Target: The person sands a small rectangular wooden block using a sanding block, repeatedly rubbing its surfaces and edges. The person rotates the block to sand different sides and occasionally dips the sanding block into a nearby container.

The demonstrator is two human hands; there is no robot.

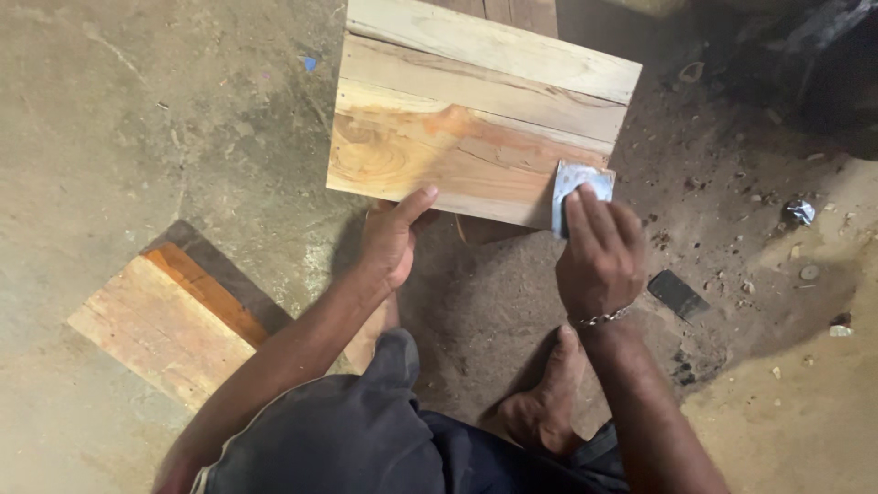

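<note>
Centrally, a pale rectangular panel of joined wooden planks with an orange-brown grain swirl (466, 128) sits raised above the dusty concrete floor (119, 119); the left hand (391, 240) grips its near edge at about 7 o'clock, thumb hooked over the top face and fingers hidden underneath, apparently to brace it against sliding. The right hand (599, 252), wearing a silver chain bracelet (601, 318), presses flat, close-together fingers onto a small grey-blue sheet of sandpaper (574, 187) at the panel's 5 o'clock corner. A second, orange-striped plank panel (165, 325) lies well apart at 8 o'clock, and a bare foot (546, 402) rests in the sawdust at 6 o'clock.
</note>
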